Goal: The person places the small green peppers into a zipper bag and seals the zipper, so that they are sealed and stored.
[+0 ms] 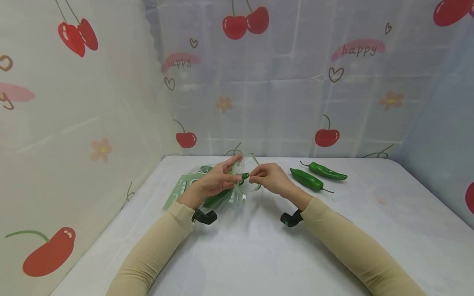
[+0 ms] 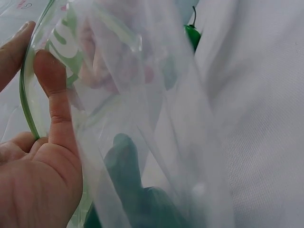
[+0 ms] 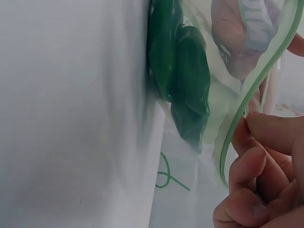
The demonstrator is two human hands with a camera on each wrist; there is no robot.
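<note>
A clear zip bag with a green zip edge is held up between both hands. My left hand grips its mouth, with the thumb and fingers on either side of the film. At the opposite side of the mouth, my right hand pinches the green edge between thumb and forefinger. Inside the bag lie several green peppers, seen through the film in the right wrist view. Part of the bag hides behind my left hand.
Two loose green peppers, one nearer and one farther, lie on the white table right of my right hand. A green panel with white print lies left of my left hand. Cherry-patterned curtains stand behind and at the sides.
</note>
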